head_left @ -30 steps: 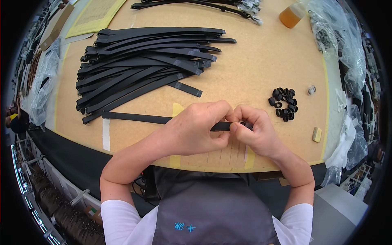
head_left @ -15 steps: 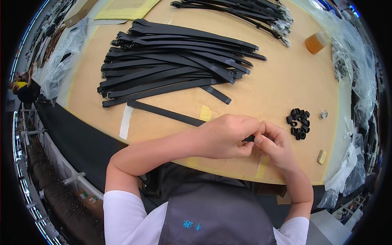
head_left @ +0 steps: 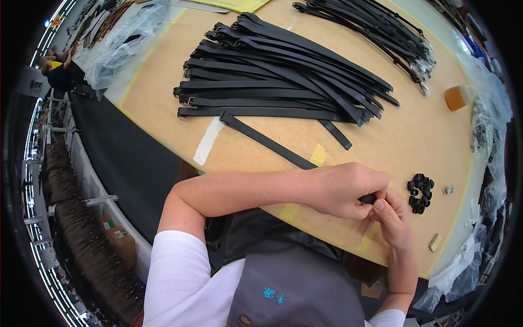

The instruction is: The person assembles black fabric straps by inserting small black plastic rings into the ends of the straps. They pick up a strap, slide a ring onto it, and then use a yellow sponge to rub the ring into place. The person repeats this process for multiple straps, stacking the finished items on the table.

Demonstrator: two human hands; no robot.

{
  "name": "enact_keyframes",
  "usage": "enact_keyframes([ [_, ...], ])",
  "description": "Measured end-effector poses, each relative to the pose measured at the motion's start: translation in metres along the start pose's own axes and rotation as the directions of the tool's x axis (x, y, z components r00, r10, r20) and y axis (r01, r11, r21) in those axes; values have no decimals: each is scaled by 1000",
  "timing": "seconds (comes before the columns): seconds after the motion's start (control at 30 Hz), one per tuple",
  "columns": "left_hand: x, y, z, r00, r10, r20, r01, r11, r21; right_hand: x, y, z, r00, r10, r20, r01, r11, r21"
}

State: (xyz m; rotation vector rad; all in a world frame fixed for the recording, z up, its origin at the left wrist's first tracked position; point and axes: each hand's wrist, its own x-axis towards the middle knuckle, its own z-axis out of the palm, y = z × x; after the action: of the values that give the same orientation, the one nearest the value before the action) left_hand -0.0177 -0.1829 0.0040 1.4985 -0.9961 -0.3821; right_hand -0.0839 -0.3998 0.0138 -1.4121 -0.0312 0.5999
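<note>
A single black belt (head_left: pixel 267 143) lies slanted across the near part of the table, its buckle end at the upper left. My left hand (head_left: pixel 343 189) is closed around its other end. Thumb and fingers of my right hand (head_left: pixel 393 213) pinch the black tip that sticks out from the left fist. Whether a small loop is on that tip is hidden by the fingers. To the right of my hands sits a cluster of small black belt loops (head_left: pixel 428 184). Beyond the held belt is a large pile of black belts (head_left: pixel 261 94), buckles to the left.
More black belts (head_left: pixel 359 24) with plastic-wrapped ends lie at the far right. A cup of amber liquid (head_left: pixel 454 99) stands near clear plastic sheeting (head_left: pixel 493 131). A small yellowish block (head_left: pixel 435 242) lies near the right edge. At far left is another person (head_left: pixel 57 71).
The whole view has shifted, so table and belts appear further right and turned slightly. Both hands stay together at the belt's end, with the right fingers still pinching there.
</note>
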Motion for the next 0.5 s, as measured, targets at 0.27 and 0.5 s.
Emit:
enact_keyframes([
  [0.27, 3, 6, -2, 996, -59, 68, 59, 998, -10, -4, 10, 11, 997, -54, -62, 66, 978, 198],
  [0.5, 7, 11, -6, 999, -35, 18, 34, 999, 29, 1, 10, 0, 974, -212, 81, 201, 971, 131],
])
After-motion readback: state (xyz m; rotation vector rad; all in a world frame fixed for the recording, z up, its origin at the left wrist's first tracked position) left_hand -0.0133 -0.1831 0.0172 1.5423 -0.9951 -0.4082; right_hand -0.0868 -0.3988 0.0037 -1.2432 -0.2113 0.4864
